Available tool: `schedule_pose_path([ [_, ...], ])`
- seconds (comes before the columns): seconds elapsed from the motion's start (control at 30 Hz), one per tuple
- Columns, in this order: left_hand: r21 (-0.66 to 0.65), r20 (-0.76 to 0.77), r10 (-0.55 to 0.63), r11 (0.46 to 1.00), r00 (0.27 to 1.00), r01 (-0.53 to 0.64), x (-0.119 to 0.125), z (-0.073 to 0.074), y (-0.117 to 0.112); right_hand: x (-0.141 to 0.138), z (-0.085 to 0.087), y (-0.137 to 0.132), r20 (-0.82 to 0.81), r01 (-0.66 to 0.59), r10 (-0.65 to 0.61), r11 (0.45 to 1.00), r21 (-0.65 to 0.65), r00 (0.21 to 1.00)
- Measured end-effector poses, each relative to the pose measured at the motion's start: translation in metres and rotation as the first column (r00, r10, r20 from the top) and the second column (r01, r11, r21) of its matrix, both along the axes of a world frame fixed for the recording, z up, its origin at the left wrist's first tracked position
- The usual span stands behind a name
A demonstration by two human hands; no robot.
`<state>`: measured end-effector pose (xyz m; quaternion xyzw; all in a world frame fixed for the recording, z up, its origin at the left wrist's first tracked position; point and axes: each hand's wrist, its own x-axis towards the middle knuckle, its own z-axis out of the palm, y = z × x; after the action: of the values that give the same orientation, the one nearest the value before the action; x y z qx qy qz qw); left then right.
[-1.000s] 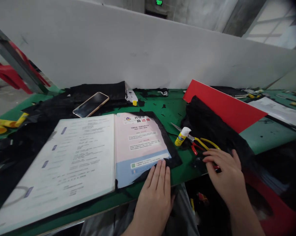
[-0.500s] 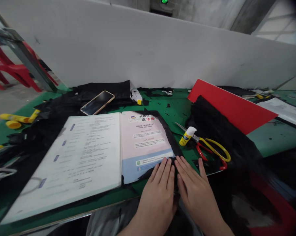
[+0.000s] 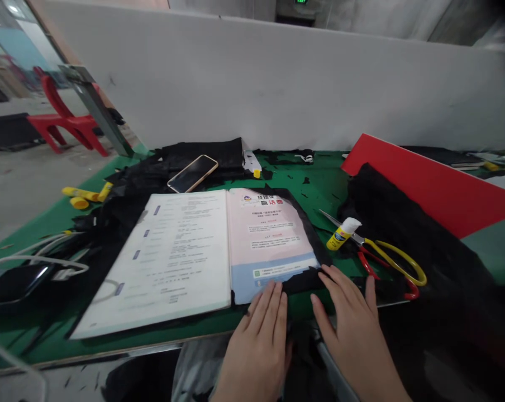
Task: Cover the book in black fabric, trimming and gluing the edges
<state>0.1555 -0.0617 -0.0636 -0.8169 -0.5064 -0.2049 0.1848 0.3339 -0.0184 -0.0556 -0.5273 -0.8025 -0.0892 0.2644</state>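
Observation:
An open book lies on the green table, its printed white page [image 3: 164,262] on the left and its pink-and-blue inside cover [image 3: 269,234] on the right. Ragged black material [image 3: 303,279] overlaps the cover's right and lower edges. My left hand [image 3: 255,340] lies flat, fingers outstretched, its tips at the cover's bottom edge. At the lower right corner, my right hand [image 3: 353,318] rests with fingers stretched and thumb apart, touching the black material. Neither hand holds anything. Just beyond my right hand are a yellow glue stick [image 3: 343,233] and scissors [image 3: 386,259] with red and yellow handles.
A phone [image 3: 193,173] lies behind the book on black material. A red board [image 3: 428,184] leans at the right over black material [image 3: 386,206]. White cables [image 3: 68,262] and yellow tubes [image 3: 80,195] are at the left. A white partition [image 3: 277,89] stands behind.
The view has turned left. My hands have moved apart: the left has slid left along the cover's bottom edge, while the right stays near the corner with its fingers more spread.

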Motion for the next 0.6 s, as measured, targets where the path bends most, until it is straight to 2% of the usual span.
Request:
schedule_pose_path([
  [0.13,0.064,-0.013,0.004,0.998,1.000,-0.004,0.002,-0.003,0.001,-0.019,-0.008,-0.012,-0.118,0.008,-0.003,0.999,0.044,0.993],
  [0.33,0.148,0.110,0.035,0.988,0.993,-0.051,0.006,-0.010,0.004,-0.024,-0.013,-0.017,0.055,-0.123,0.120,0.990,0.062,0.991],
  [0.47,0.170,0.086,-0.013,0.985,0.996,-0.002,0.003,-0.014,0.005,-0.023,-0.001,-0.007,0.056,-0.137,0.134,0.989,0.047,0.989],
  [0.6,0.188,0.089,0.029,0.981,0.996,-0.046,0.002,-0.016,0.005,-0.023,0.018,0.005,-0.062,-0.170,0.167,0.984,-0.051,0.984],
])
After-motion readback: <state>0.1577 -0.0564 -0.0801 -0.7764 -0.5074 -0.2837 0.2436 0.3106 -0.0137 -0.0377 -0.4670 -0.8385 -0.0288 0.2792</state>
